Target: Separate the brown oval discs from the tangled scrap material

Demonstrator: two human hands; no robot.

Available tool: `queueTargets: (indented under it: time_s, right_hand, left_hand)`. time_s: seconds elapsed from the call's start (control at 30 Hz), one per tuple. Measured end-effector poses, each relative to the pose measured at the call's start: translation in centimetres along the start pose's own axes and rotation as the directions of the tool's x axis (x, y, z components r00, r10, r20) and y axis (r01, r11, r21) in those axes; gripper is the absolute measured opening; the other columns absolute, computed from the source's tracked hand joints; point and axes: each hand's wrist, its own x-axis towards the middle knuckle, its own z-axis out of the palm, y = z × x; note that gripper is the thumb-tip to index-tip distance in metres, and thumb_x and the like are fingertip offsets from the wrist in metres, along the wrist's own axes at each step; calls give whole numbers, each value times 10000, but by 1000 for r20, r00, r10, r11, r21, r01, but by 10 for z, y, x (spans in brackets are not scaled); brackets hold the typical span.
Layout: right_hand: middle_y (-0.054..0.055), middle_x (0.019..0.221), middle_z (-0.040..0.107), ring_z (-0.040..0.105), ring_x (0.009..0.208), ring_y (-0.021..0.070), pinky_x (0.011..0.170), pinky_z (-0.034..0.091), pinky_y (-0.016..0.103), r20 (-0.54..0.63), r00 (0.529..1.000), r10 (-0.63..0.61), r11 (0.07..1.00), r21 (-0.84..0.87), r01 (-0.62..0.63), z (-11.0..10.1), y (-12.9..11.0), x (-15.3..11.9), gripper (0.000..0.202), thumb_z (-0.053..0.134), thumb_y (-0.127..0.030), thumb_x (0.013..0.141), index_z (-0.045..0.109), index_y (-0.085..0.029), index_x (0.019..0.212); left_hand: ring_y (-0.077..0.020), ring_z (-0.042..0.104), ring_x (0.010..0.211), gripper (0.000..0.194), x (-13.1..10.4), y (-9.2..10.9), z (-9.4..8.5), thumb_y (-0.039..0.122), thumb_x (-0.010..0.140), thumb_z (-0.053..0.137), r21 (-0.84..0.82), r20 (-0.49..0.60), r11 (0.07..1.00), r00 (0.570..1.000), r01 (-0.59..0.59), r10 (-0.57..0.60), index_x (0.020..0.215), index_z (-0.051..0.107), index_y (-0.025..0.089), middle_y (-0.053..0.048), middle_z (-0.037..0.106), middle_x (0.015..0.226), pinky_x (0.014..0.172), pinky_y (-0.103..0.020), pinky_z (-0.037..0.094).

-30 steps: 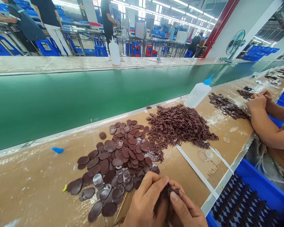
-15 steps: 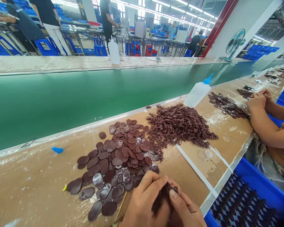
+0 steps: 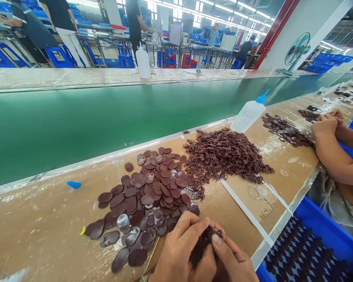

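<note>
At the bottom centre, my left hand (image 3: 181, 254) and my right hand (image 3: 233, 260) are pressed together, both pinching one small dark brown part (image 3: 208, 238) between thumbs and fingers. Just beyond my hands lies a spread of flat brown oval discs (image 3: 153, 192) on the brown workbench (image 3: 47, 227). To the right of the discs sits a heap of small tangled brown pieces (image 3: 223, 154). Most of the held part is hidden by my fingers.
A green conveyor belt (image 3: 76, 121) runs behind the bench. A tilted white squeeze bottle with a blue tip (image 3: 248, 113) stands past the heap. A co-worker's forearms (image 3: 329, 149) rest at right by another disc pile (image 3: 285, 131). A blue bin (image 3: 312, 250) sits lower right.
My hands stay together on the small part, with only slight shifts of the fingers. The view has drifted a little; the piles have not moved.
</note>
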Motion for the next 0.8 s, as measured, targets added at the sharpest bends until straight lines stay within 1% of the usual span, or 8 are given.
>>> queueTargets:
  time_s: [0.07,0.1,0.2,0.3,0.4,0.53,0.67,0.8]
  right_hand:
    - [114,1064,765,703,1003,292,872,576,307,3,1000,3,1000,16,-4,0,0,0,460,948,-455,486,817,-175,827]
    - [111,1070,764,705,997,291,866,578,304,3,1000,12,1000,17,-12,0,0,0,463,948,-461,484,817,-179,827]
    - [101,990,783,733,887,265,806,591,286,-1,999,39,999,9,-39,1,-1,-1,439,950,-449,488,816,-181,810]
    - [103,918,790,740,829,273,783,600,322,13,998,64,998,27,-65,2,-4,-2,436,953,-438,489,814,-175,807]
    - [111,842,787,740,786,281,748,602,342,47,996,81,996,36,-83,2,-6,-3,433,949,-441,503,811,-163,806]
    - [108,818,784,738,737,261,696,599,317,57,996,75,996,34,-77,1,-6,-1,407,949,-421,515,810,-164,799]
    - [110,802,782,738,747,267,707,598,320,57,995,78,996,30,-80,1,-6,-1,411,949,-427,511,805,-156,783]
    - [106,826,782,735,758,266,731,598,336,51,995,90,995,35,-91,5,-9,-2,405,949,-422,510,802,-163,784]
  left_hand:
    - [-121,634,874,421,1,0,1,25,854,528,18,-24,1000,1000,-17,18,1249,545,172,-72,582,1009,774,-199,569]
    - [-125,636,868,414,1,0,1,27,853,529,23,-34,999,999,-29,29,1244,552,160,-78,585,1007,761,-204,573]
    - [-142,639,853,397,0,0,0,31,848,531,38,-46,998,997,-54,55,1229,567,136,-95,592,996,728,-228,586]
    - [-147,640,856,404,-1,-2,-1,32,848,533,60,-31,997,998,-57,59,1237,564,133,-100,591,1000,727,-234,590]
    - [-144,639,827,387,-1,-2,-1,38,840,528,70,-41,995,997,-64,67,1215,580,117,-99,590,974,706,-229,589]
    - [-138,639,824,373,3,0,-1,33,826,536,71,-67,993,993,-92,96,1186,602,103,-98,602,954,713,-213,587]
    - [-124,642,816,349,5,2,-2,23,828,534,63,-59,994,994,-91,95,1159,611,101,-98,608,943,720,-189,580]
    - [-119,632,791,368,4,2,-3,32,819,530,71,-49,993,994,-93,97,1174,600,103,-95,596,935,696,-182,577]
